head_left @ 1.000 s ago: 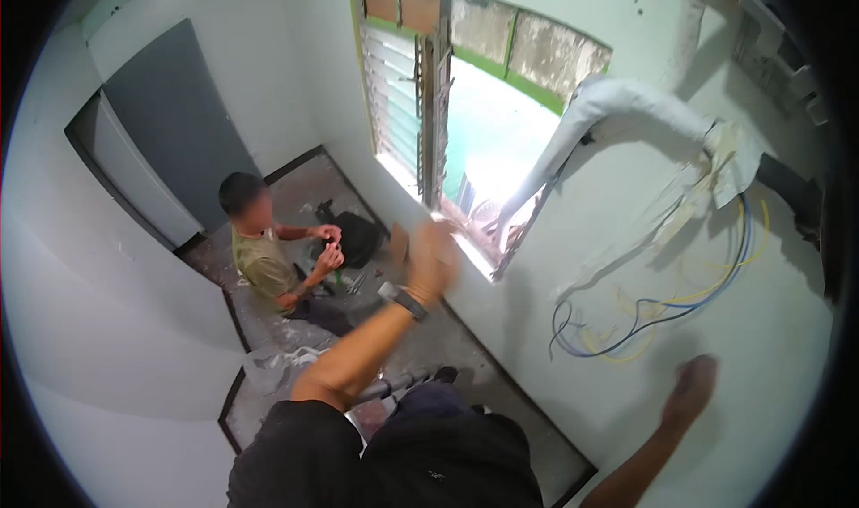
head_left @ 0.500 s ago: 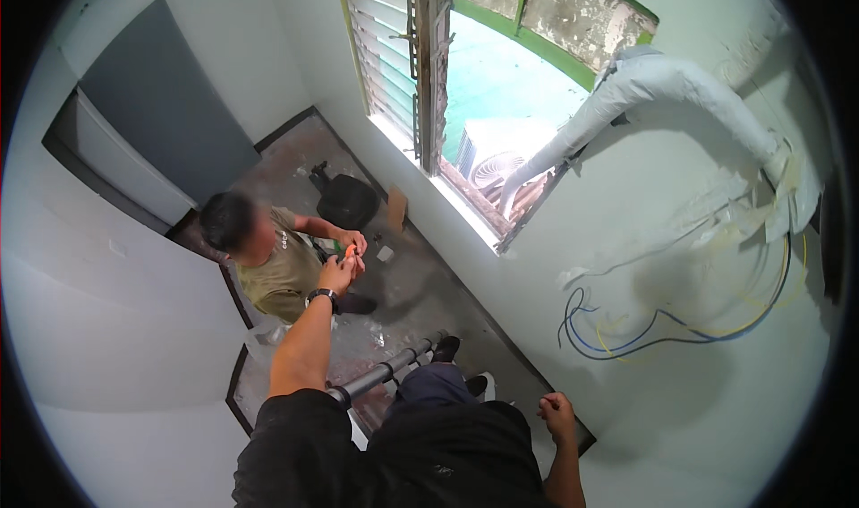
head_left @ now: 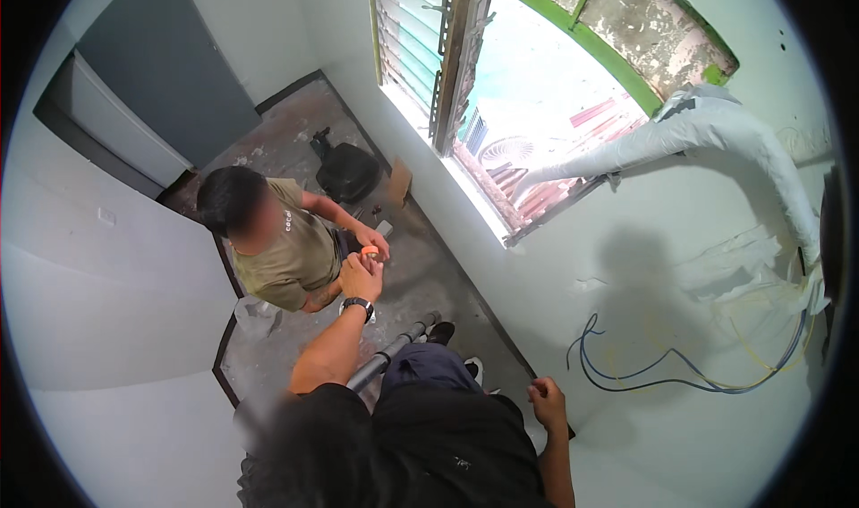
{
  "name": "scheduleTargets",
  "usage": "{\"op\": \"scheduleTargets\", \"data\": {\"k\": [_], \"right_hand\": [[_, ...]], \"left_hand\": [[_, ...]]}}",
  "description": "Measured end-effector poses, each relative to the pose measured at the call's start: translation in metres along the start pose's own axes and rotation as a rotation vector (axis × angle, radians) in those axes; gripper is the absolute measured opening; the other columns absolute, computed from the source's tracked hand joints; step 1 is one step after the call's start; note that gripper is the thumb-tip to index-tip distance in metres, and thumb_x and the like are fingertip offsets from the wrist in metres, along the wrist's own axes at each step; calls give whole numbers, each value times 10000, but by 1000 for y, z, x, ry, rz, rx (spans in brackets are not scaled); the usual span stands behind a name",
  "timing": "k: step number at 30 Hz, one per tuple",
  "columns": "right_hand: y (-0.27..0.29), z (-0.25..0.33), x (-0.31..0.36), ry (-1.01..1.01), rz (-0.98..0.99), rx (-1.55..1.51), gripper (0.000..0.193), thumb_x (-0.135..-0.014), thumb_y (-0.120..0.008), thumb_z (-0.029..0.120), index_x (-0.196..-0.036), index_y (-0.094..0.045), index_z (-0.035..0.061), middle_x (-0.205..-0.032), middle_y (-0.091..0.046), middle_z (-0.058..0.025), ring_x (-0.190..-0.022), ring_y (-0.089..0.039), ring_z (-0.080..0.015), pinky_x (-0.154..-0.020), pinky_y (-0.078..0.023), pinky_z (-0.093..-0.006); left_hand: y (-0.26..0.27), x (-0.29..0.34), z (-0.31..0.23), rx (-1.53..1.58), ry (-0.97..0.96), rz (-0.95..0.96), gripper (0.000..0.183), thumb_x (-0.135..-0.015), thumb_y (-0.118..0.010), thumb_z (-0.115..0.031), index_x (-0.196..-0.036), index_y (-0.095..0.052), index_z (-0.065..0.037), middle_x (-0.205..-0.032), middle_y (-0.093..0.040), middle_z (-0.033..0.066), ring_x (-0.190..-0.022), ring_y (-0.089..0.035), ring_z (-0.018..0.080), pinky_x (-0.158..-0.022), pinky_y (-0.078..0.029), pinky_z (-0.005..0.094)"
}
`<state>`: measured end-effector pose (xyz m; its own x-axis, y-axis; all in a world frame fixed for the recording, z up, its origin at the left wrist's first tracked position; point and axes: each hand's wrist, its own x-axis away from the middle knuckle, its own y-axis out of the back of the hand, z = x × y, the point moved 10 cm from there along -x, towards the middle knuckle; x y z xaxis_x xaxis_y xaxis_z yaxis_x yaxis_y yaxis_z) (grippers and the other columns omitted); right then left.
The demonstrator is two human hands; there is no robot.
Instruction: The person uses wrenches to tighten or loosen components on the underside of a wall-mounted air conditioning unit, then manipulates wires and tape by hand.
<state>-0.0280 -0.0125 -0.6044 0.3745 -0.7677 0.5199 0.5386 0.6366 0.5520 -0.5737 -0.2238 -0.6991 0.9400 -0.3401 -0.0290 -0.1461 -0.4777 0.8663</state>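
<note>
My left hand (head_left: 361, 281), with a dark watch on its wrist, reaches forward and down to a co-worker's hand (head_left: 370, 237). Between the two hands is a small orange ring (head_left: 370, 251), resembling a roll of tape. My fingers are closed at its near side, and the co-worker's fingers touch it as well. Lower right, my right hand (head_left: 548, 404) hangs near the wall with its fingers curled; their inside is hidden, so I cannot see whether anything is in them. The co-worker (head_left: 286, 253), in an olive shirt, is below me on the left.
A grey tubular ladder (head_left: 394, 351) stands beneath me by my dark shoes. A dark seat (head_left: 349, 172) and a cardboard piece (head_left: 400, 183) are on the floor. Right of the louvred window (head_left: 416, 25), a white-wrapped pipe (head_left: 716, 132) runs along the wall, with loose wires (head_left: 671, 383) hanging below.
The view has shifted. My left hand and the co-worker's hand remain together at the orange ring, which now shows more clearly. My right hand stays curled near the wall.
</note>
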Motion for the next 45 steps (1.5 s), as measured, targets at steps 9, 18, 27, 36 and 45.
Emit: {"op": "scheduleTargets", "data": {"k": [9, 18, 27, 36, 45], "right_hand": [[-36, 13, 15, -41, 55, -5, 204, -926, -691, 126, -1064, -623, -8, -954, -705, -115, -802, -688, -171, -723, -554, -323], [-21, 187, 49, 314, 100, -25, 305, -919, -705, 163, -1178, -648, 13, -1071, -699, -154, -935, -704, -274, -842, -554, -355], [22, 280, 89, 607, -188, -403, 338, -878, -758, 60, -1187, -632, 11, -1167, -645, -141, -1026, -680, -232, -858, -566, -336], [69, 219, 143, 664, -297, -721, 154, -881, -696, -75, -1007, -628, -18, -1153, -602, -103, -1046, -657, -192, -914, -564, -336], [107, 194, 184, 617, -514, -605, 313, -924, -713, 44, -1230, -647, 22, -1185, -663, -86, -1094, -629, -163, -954, -510, -337]], "left_hand": [[-3, -22, -6, 167, -138, 107, 402, -906, -662, -373, -1228, -655, -133, -1163, -575, 118, -1114, -564, 349, -943, -448, 473], [82, 33, -183, 619, -696, 241, 335, -886, -601, -37, -1217, -631, -79, -925, -632, 97, -926, -617, 313, -811, -447, 423], [200, 178, -357, 670, -1141, 375, 643, -738, -614, 88, -1363, -584, -59, -973, -588, 154, -843, -599, 341, -725, -501, 409], [152, 252, -376, 1301, -576, 1310, 446, -953, -617, -10, -1393, -539, -23, -1149, -581, 47, -1122, -580, 169, -912, -492, 304], [173, 292, -413, 1120, -983, 1120, 565, -918, -745, -67, -1421, -496, -10, -1307, -529, 96, -1186, -561, 178, -1014, -479, 322]]}}
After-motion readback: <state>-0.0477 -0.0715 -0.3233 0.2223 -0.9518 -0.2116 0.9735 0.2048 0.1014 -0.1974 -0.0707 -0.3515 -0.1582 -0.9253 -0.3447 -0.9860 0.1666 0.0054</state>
